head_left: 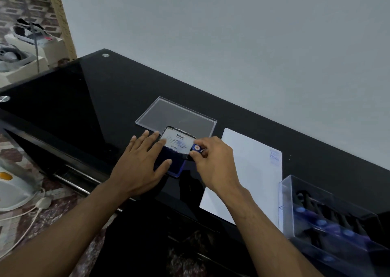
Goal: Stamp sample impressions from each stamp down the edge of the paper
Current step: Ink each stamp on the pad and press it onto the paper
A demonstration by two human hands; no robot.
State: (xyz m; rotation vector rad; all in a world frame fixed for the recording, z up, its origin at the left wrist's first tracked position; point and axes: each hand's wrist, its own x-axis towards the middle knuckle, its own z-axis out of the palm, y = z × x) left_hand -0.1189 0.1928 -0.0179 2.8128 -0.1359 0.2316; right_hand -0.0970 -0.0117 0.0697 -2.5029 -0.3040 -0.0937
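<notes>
Lighting is even, diffuse and moderately dim. The glossy black bench (88, 99) mirrors the pale wall (232, 33) as a grey sheen and reflects the forearms faintly. Shadows are soft. Wide-angle distortion bows the edges. Overall focus is slightly soft; printed text is barely legible.

The scene is seen from one head-worn, wide-angle camera, pointed forward and down over a black glass table (88, 99) that runs diagonally from upper left to lower right (its straight edges are bent by the lens). Both forearms are taken in from the bottom edge, the left hand (141, 162) and right hand (213, 160) lying close below centre. A pale wall (232, 44) fills the upper frame; no second view is given.
</notes>
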